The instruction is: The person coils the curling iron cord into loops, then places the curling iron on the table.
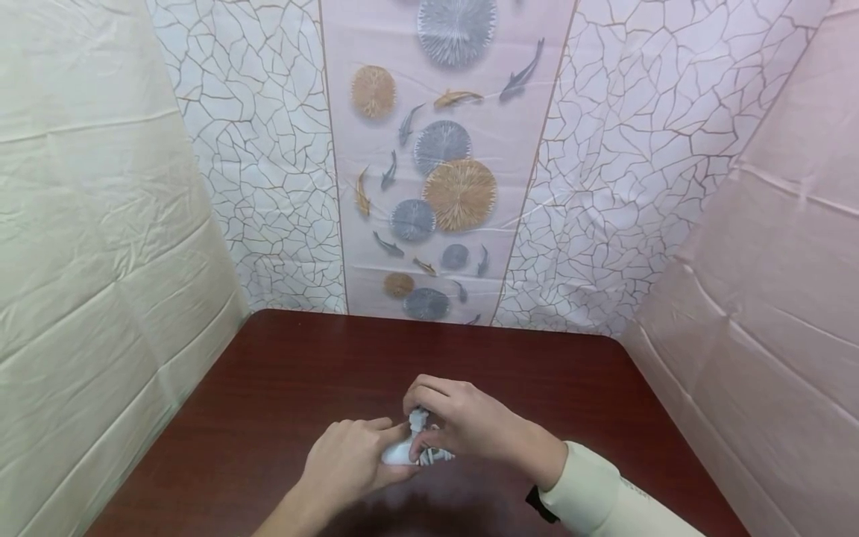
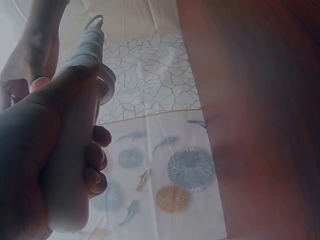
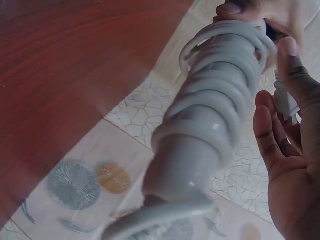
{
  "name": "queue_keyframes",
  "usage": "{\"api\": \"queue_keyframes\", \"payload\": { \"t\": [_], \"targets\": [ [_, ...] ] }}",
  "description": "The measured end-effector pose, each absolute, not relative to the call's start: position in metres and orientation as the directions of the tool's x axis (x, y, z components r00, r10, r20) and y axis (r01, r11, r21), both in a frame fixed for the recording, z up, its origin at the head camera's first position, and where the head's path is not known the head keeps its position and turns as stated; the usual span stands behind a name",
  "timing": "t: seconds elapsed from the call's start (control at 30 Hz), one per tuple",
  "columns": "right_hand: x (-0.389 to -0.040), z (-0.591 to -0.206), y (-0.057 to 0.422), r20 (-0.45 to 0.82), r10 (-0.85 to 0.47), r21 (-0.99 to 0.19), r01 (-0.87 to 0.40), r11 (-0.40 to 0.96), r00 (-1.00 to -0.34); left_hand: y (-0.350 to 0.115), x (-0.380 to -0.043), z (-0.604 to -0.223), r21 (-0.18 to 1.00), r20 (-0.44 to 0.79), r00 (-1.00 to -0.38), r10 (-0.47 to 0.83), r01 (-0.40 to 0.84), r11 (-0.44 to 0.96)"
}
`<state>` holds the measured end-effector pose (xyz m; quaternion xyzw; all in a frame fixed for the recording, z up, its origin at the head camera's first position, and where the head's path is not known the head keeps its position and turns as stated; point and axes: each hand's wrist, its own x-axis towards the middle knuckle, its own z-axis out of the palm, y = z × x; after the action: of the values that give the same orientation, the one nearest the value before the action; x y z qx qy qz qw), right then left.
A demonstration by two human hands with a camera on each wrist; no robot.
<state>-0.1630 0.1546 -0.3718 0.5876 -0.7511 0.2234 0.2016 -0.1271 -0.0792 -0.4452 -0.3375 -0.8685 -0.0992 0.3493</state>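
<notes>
A white rod-shaped appliance with a smooth rounded body lies in my left hand, whose fingers wrap round it. Toward its other end a pale cord is wound in several coils, as the right wrist view shows. My right hand is close beside the coils, thumb and fingers bent about the white plug at the cord's end. In the head view the plug stands upright between the two hands. The right hand covers part of the coils there.
Both hands are over the near part of a dark red-brown table. A patterned sheet with fish and round motifs hangs behind it. Plain cream sheets hang on the left and right.
</notes>
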Motion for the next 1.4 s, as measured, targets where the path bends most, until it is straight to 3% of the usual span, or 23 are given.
{"api": "queue_keyframes", "payload": {
  "t": [0.33,0.57,0.93,1.17,1.4],
  "targets": [
    [-0.176,-0.382,0.158,0.522,-0.795,-0.308,-0.937,0.163,-0.31,-0.077,-0.125,-0.447,-0.074,0.651,-0.52,0.553,0.682,0.728],
    [-0.177,-0.387,0.162,0.381,-0.821,-0.486,-0.848,0.213,-0.424,-0.076,-0.125,-0.452,-0.069,0.668,-0.489,0.562,0.71,0.7],
    [-0.175,-0.39,0.168,0.198,-0.815,-0.546,-0.752,0.37,-0.544,-0.073,-0.126,-0.456,-0.042,0.684,-0.508,0.523,0.688,0.724],
    [-0.174,-0.39,0.17,0.186,-0.808,-0.55,-0.741,0.385,-0.559,-0.072,-0.128,-0.458,-0.015,0.687,-0.53,0.496,0.673,0.74],
    [-0.174,-0.388,0.171,0.15,-0.801,-0.567,-0.714,0.411,-0.579,-0.072,-0.126,-0.455,0.036,0.647,-0.592,0.481,0.654,0.756]
  ]
}}
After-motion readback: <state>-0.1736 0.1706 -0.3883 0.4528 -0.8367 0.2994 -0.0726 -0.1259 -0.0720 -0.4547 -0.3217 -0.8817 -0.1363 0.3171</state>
